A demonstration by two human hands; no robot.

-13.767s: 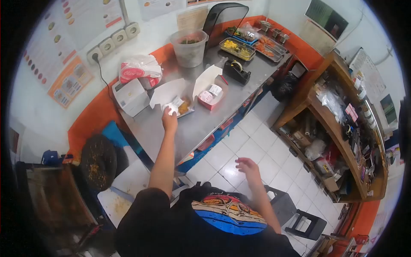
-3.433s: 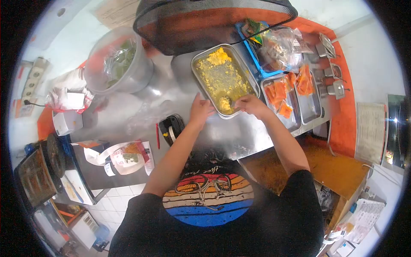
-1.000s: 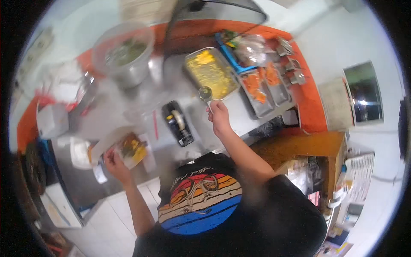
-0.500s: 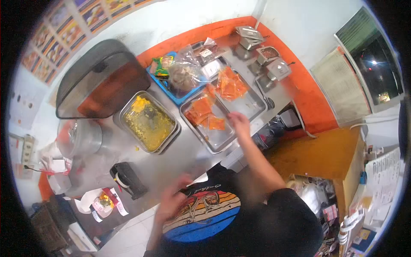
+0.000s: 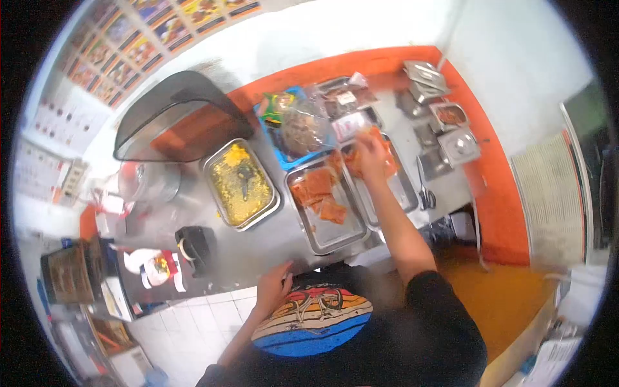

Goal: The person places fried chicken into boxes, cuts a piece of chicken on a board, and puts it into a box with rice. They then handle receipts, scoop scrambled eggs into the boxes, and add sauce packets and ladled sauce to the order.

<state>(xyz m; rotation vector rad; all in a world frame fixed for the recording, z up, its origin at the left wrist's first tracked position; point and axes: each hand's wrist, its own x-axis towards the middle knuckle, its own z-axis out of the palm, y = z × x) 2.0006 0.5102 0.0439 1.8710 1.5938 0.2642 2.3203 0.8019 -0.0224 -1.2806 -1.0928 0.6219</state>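
My right hand (image 5: 369, 155) reaches over the orange packets (image 5: 389, 162) in the right metal tray (image 5: 406, 197). Its fingers point down at them and are blurred, so their grip cannot be made out. Left of it, more orange packets (image 5: 319, 192) lie in a second metal tray (image 5: 333, 238). By the table's front edge, in front of my shirt, is my left hand (image 5: 276, 284), its fingers partly curled and its hold unclear. A tray of chopped yellow food (image 5: 240, 187) with a dark utensil in it stands further left.
A blue tray (image 5: 284, 158) holds plastic bags behind the packets. Scissors (image 5: 425, 197) lie at the right, near lidded metal containers (image 5: 459, 145). A black tape dispenser (image 5: 193, 248) and a dark mesh cover (image 5: 184, 119) are at the left.
My right hand has moved from the near edge of the trays to the packets in the right tray. My left hand is lower, at the table edge. The camera view has shifted.
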